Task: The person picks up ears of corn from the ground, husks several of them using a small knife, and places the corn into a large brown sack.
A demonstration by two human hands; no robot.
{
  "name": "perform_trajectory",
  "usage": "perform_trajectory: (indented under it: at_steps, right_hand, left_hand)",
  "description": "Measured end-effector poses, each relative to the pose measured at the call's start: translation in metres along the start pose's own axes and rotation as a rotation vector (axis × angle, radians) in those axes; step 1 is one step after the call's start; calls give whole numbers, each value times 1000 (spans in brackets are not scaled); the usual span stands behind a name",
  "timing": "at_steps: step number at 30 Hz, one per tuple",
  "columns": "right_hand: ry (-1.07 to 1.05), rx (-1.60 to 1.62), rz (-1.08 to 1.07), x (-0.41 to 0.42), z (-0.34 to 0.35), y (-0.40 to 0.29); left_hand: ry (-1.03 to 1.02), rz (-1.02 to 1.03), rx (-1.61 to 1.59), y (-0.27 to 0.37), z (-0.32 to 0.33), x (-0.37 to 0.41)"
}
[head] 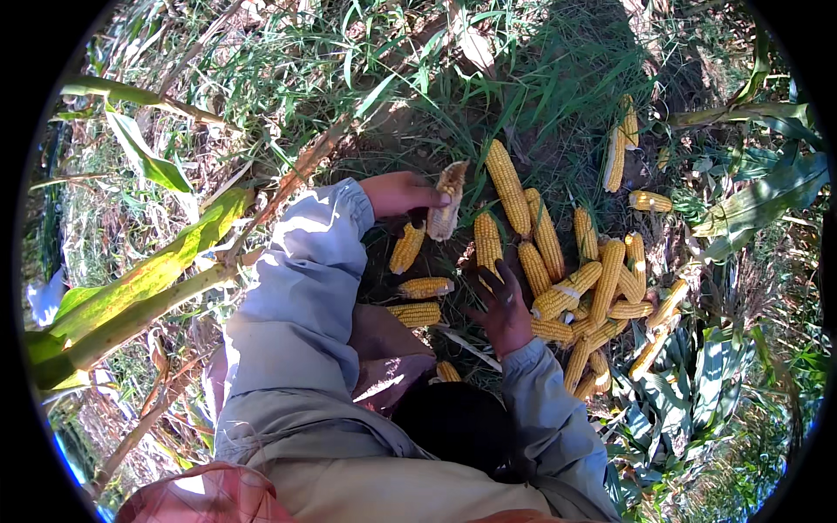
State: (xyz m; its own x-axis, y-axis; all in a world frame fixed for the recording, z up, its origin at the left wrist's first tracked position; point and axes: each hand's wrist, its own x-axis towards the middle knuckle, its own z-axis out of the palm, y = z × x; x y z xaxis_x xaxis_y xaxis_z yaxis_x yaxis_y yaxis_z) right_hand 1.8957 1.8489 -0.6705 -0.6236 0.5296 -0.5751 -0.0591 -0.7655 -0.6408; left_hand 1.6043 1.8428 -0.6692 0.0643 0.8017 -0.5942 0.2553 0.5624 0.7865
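My left hand (409,195) grips a pale, mostly bare corn cob (447,204) with a brownish, ragged tip, held upright above the ground. Fingers spread, my right hand (507,314) reaches over the lower end of a yellow corn ear (488,240); whether the fingertips touch it I cannot tell. Beside the left hand lies a short ear (407,248), and below it are two more ears (426,287) near my leg. To the right of my right hand, several husked ears form a loose pile (608,281).
Green grass (418,85) and soil spread beyond the ears. A thick corn stalk (150,314) with broad leaves slants in from the left. Separate ears (614,157) lie at the far right. Corn leaves (693,386) border the pile at lower right.
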Motion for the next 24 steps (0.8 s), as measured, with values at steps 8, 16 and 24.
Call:
perform_trajectory:
  at_steps: [8, 16, 24]
  right_hand:
    - [26, -32, 267, 44, 23, 31]
    - [7, -956, -57, 113, 35, 78]
    - [27, -941, -73, 128, 52, 118]
  left_hand:
    - [563, -425, 784, -21, -47, -55]
    - [264, -818, 477, -165, 7, -34]
    - [850, -715, 85, -157, 52, -39]
